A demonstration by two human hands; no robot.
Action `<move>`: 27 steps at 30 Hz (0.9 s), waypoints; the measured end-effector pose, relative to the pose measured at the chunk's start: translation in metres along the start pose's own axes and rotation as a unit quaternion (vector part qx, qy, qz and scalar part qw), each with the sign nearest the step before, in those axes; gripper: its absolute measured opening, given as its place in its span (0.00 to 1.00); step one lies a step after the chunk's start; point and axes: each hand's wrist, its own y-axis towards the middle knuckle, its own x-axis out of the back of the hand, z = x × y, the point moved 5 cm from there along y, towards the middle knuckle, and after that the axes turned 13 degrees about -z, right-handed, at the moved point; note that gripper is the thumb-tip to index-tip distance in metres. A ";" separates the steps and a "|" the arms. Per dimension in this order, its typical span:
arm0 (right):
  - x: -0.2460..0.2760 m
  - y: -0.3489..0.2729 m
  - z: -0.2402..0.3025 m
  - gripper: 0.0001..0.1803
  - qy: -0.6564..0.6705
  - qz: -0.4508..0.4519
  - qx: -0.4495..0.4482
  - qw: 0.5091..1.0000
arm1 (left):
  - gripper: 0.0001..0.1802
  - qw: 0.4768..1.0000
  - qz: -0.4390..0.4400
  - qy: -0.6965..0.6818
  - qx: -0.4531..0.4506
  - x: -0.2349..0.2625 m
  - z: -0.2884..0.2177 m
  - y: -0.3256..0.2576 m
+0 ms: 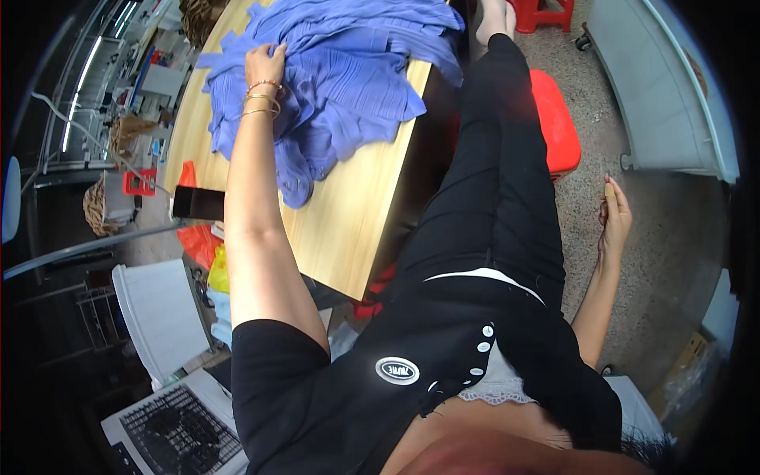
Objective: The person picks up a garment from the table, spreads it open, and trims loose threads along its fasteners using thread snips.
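Note:
A heap of thin, pleated periwinkle-blue cloth, apparently garments, lies spread over a light wood table, with part of it draping past the right edge. My left arm reaches across the table. My left hand, with bracelets at the wrist, rests on the heap's left part, its fingers bent into the cloth; the fingertips are partly hidden. Away from the table, my right hand hangs low at my right side over the floor. Its fingers are loosely bent and partly apart, a tan wrap around one finger, and nothing shows in them.
A red stool stands beside my legs, another red stool farther off. At right is a pale wheeled cabinet. A dark flat object sits by the table's left edge, near red and yellow bags. A white chair-like panel stands lower left.

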 end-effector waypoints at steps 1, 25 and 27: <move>0.005 0.001 0.001 0.19 -0.005 -0.010 0.002 1.000 | 0.42 0.998 -0.055 0.008 0.009 0.004 -0.020 -0.016; -0.134 -0.068 0.115 0.37 0.062 0.280 0.087 0.954 | 0.10 0.787 0.113 -0.606 -0.029 0.139 -0.228 -0.179; -0.160 -0.093 0.139 0.39 0.114 0.343 0.099 0.927 | 0.09 0.821 0.159 -0.547 -0.036 0.127 -0.259 -0.207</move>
